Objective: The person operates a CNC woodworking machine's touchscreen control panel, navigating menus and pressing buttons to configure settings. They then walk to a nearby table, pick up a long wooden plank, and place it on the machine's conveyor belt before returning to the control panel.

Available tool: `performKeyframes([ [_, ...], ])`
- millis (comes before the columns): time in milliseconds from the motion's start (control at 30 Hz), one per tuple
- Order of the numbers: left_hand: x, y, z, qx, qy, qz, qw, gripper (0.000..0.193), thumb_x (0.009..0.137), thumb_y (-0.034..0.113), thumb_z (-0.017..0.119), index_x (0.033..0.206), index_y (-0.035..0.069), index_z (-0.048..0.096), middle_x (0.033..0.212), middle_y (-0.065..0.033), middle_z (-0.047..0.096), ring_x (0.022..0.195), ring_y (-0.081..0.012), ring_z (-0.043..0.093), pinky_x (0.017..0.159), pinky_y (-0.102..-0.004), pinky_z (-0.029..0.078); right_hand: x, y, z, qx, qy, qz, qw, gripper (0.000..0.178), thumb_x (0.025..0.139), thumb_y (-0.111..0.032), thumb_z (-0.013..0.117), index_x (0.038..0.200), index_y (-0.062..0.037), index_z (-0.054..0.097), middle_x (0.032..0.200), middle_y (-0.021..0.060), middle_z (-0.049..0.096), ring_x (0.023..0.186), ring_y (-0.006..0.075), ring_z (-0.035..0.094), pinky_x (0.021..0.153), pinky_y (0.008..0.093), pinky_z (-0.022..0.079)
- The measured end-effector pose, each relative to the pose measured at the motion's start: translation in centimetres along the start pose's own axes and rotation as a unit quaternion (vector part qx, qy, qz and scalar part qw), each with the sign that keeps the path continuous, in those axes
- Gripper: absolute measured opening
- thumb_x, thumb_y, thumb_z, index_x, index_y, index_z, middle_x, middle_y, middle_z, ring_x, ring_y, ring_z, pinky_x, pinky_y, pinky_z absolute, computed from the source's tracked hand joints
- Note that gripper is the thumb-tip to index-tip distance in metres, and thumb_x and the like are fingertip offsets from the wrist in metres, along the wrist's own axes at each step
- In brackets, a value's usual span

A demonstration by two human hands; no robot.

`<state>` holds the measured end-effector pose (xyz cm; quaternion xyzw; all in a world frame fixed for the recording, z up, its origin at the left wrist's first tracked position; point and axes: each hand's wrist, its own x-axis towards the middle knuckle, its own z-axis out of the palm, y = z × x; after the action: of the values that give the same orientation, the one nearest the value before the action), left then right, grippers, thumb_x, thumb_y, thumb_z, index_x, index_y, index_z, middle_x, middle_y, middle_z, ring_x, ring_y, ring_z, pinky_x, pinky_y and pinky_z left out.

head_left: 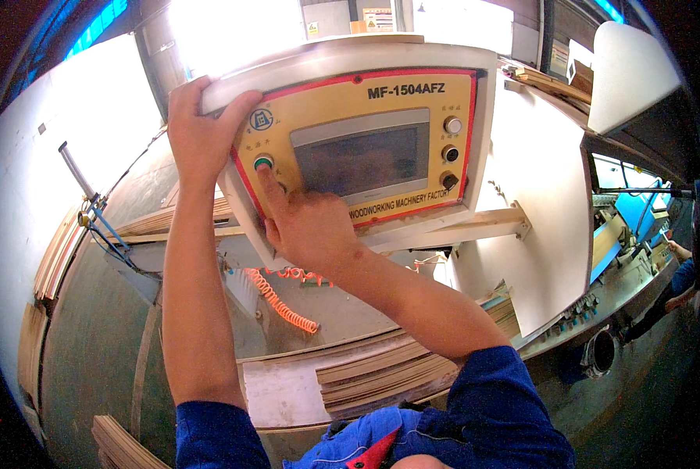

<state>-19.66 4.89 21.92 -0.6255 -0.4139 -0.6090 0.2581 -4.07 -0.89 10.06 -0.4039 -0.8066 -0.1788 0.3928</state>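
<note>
Sleeves (502, 410) | hands: left (199, 141) clasps panel (350, 100) | right (315, 227) index touches button (265, 159)

The panel (326, 100) bears black lettering (406, 91) and a blue emblem (262, 119).

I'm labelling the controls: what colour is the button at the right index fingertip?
The button is green, seen best in the head view.
</note>
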Motion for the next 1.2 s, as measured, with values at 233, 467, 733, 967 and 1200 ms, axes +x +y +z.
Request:
performKeyframes([
  [233, -0.1, -0.8, -0.1, -0.007, 0.012, 0.011, 1.0, 0.066, 0.066, 0.048, 0.091, 0.106, 0.0, 0.069, 0.108, -0.0151, 0.063, 0.102, -0.0296, 0.062, 0.09, -0.0406, 0.05, 0.2, -0.8, -0.3, -0.005, -0.017, 0.013, 1.0, 0.073, 0.084, -0.028, 0.069, 0.146, 0.0003, 0.042, 0.069, 0.0148, 0.067, 0.056, 0.0305, 0.068, 0.053, 0.0448, 0.056],
  [467, -0.1, 0.1, -0.7, -0.015, 0.004, 0.019, 1.0, 0.064, 0.065, 0.047, 0.091, 0.105, 0.001, 0.07, 0.106, -0.0146, 0.063, 0.101, -0.0297, 0.062, 0.09, -0.04, 0.05, 0.4, -0.8, 0.1, -0.011, -0.004, 0.012, 1.0, 0.066, 0.084, -0.027, 0.068, 0.141, 0.0006, 0.048, 0.068, 0.0143, 0.067, 0.055, 0.0305, 0.068, 0.051, 0.0443, 0.056],
  [733, -0.1, 0.2, -0.4, -0.034, 0.011, 0.01, 0.999, 0.063, 0.064, 0.045, 0.092, 0.106, 0.002, 0.072, 0.105, -0.0141, 0.065, 0.102, -0.0299, 0.061, 0.091, -0.0396, 0.049, 0.6, -0.8, -0.3, -0.024, -0.054, 0.013, 0.998, 0.06, 0.086, -0.029, 0.068, 0.137, -0.0011, 0.051, 0.066, 0.0138, 0.067, 0.055, 0.0292, 0.068, 0.051, 0.0434, 0.055],
  [967, -0.1, 0.2, -0.5, -0.015, 0.021, 0.056, 0.998, 0.059, 0.063, 0.043, 0.093, 0.104, 0.005, 0.073, 0.1, -0.0101, 0.065, 0.1, -0.0274, 0.06, 0.088, -0.0393, 0.049, -2.7, -0.9, 0.3, 0.0, -0.062, 0.004, 0.998, 0.07, 0.084, -0.029, 0.069, 0.145, -0.0035, 0.044, 0.072, 0.0136, 0.068, 0.06, 0.0302, 0.07, 0.053, 0.0446, 0.056],
  [1200, -0.1, -0.5, -0.2, -0.017, 0.038, 0.069, 0.997, 0.06, 0.063, 0.044, 0.093, 0.103, 0.005, 0.073, 0.096, -0.0092, 0.065, 0.098, -0.0277, 0.06, 0.086, -0.0401, 0.049, -3.7, -0.6, 0.6, -0.01, -0.034, -0.015, 0.999, 0.08, 0.083, -0.028, 0.071, 0.151, -0.0037, 0.037, 0.075, 0.0136, 0.068, 0.061, 0.0311, 0.069, 0.054, 0.0443, 0.056],
])
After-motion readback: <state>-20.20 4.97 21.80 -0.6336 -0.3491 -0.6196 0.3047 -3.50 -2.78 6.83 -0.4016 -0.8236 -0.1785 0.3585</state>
